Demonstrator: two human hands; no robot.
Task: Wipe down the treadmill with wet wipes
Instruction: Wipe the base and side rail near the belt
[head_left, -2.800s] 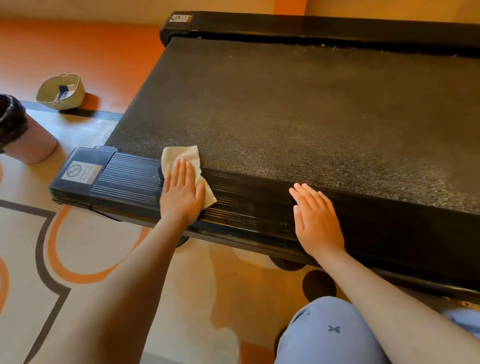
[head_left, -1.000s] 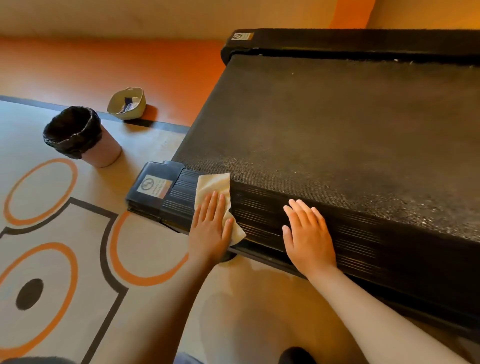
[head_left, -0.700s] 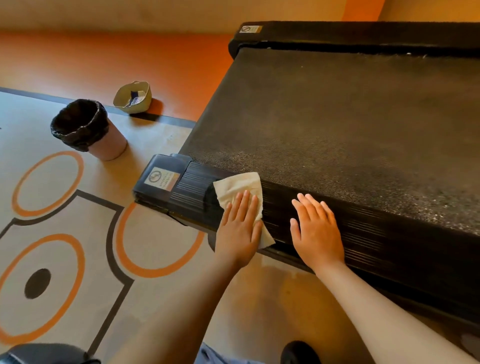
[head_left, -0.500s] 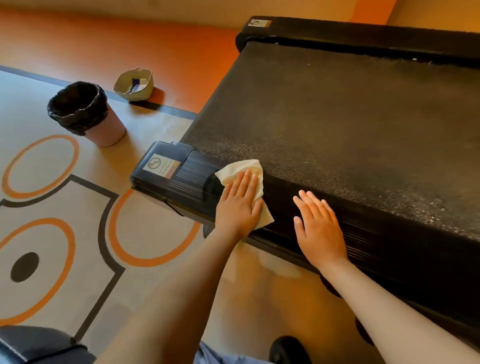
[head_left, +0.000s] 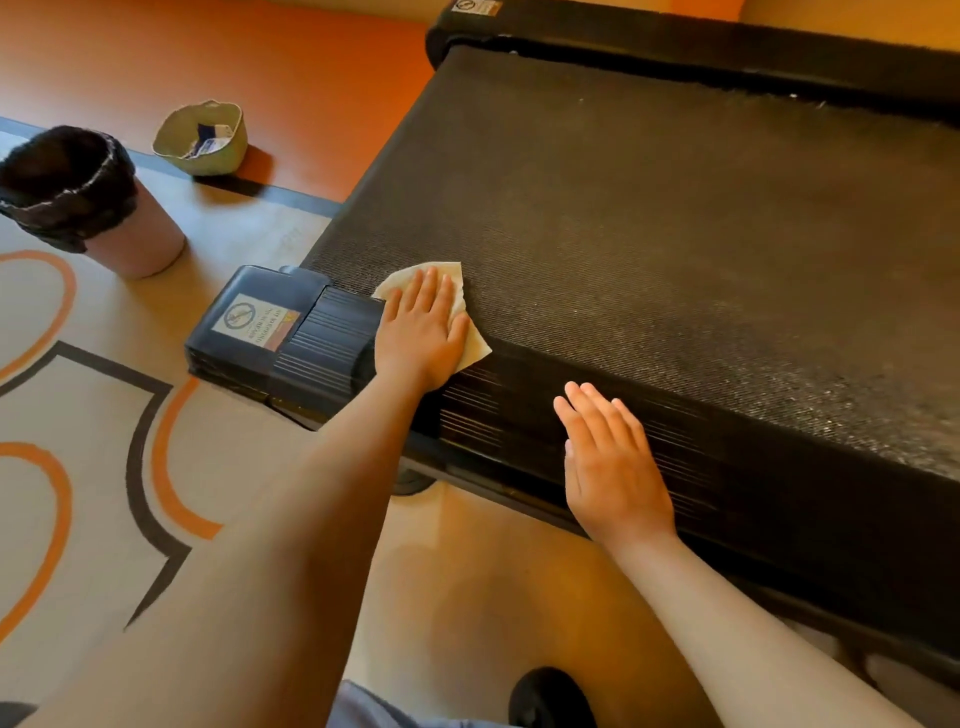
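Orange floor (head_left: 270, 57) at the back, and a beige rug (head_left: 104, 483) with orange and dark loops in front. The black treadmill (head_left: 701, 249) sits low and fills the right side of the head view.

Compared with half a second ago, the left hand (head_left: 422, 332) has slid up and away from the person. It was working the ribbed side rail (head_left: 737, 467) beside the end cap (head_left: 244, 338); now it's at the near corner of the belt, with the wet wipe (head_left: 477, 347) pinned underneath, partly on the belt and partly on the top of the rail. Its fingers are straight and held close together, pressing flat and not curled round the wipe. The right hand (head_left: 613, 467) hasn't moved off the rail. It lies palm down, fingers straight and together, holding nothing.

Counts – one treadmill, one wipe, two hands. Two warning stickers: one on the end cap (head_left: 257, 322) and one at the far end of the deck (head_left: 470, 6), too small to read. One pink bin (head_left: 140, 244) with a black liner stands on the rug to the left, well apart from the treadmill. One small woven basket (head_left: 200, 150) sits behind it, right at the rug's edge – there's something in it, but I can't tell what.
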